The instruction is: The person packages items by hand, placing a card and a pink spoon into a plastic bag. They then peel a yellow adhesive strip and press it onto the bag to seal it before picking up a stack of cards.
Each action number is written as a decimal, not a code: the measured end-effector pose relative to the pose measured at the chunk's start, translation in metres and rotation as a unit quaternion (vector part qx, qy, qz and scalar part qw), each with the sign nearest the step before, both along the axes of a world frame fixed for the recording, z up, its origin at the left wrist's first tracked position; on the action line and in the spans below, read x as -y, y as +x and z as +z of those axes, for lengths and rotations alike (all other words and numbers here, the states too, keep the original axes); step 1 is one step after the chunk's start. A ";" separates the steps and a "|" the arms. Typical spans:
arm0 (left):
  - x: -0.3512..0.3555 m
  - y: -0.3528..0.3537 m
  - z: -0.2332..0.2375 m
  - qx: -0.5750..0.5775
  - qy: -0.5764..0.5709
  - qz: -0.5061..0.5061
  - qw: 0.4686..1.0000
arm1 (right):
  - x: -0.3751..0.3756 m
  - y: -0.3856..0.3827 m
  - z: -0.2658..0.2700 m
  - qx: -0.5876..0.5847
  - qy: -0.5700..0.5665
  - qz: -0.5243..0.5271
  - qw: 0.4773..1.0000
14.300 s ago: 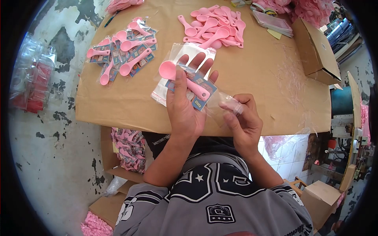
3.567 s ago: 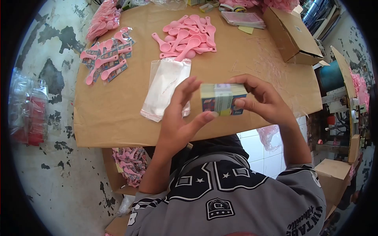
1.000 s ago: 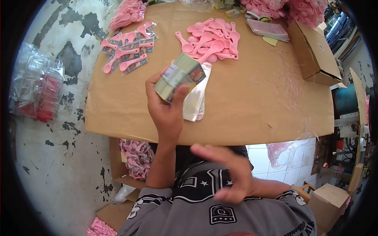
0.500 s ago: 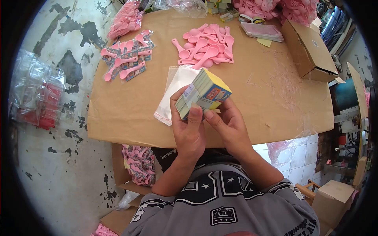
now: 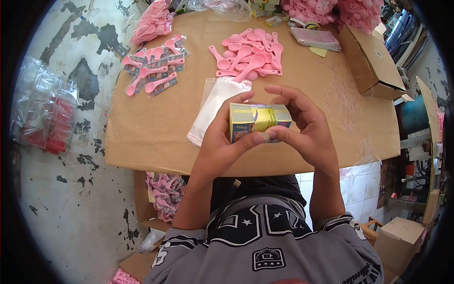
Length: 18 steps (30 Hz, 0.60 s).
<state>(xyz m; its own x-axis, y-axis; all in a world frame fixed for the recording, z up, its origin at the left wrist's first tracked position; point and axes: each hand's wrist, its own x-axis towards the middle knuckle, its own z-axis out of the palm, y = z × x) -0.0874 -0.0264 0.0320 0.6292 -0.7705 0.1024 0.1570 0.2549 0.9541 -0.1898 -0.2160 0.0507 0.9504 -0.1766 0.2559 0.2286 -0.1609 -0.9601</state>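
A banded stack of printed cards (image 5: 241, 124) is held level above the front part of the table, with a yellow band round its middle. My left hand (image 5: 226, 130) grips its left end, thumb on the near side. My right hand (image 5: 305, 128) has its thumb against the near side at the right, its fingers raised and curved behind. Just beyond and left of the stack lie white-and-clear plastic bags (image 5: 208, 111). Farther back is a heap of pink measuring spoons (image 5: 248, 54).
Pink spoons packed with cards (image 5: 151, 71) lie at the table's left. A cardboard box (image 5: 371, 64) stands at the right, near a stack of clear bags (image 5: 314, 39). Bagged pink spoons (image 5: 153, 21) sit at the back left. An open box below the table holds packed spoons (image 5: 165, 196).
The card stack has turned from tilted to level, and its yellow band now shows. My right hand has moved right and up, with its fingers lifted and spread more.
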 end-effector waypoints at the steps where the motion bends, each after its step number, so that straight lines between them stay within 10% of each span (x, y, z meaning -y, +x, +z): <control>1: 0.001 0.000 0.001 -0.032 0.005 -0.013 0.999 | 0.000 0.002 0.001 0.014 0.017 -0.009 1.000; 18: 0.005 -0.008 -0.029 0.074 -0.106 0.112 0.985 | -0.017 0.022 -0.009 0.094 0.138 -0.031 0.986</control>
<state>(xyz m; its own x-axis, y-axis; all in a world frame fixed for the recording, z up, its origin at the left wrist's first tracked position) -0.0956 -0.0312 0.0035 0.7469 -0.5658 0.3495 -0.0629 0.4631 0.8841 -0.1675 -0.1992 0.0416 0.8766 -0.3195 0.3598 0.4037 0.0815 -0.9112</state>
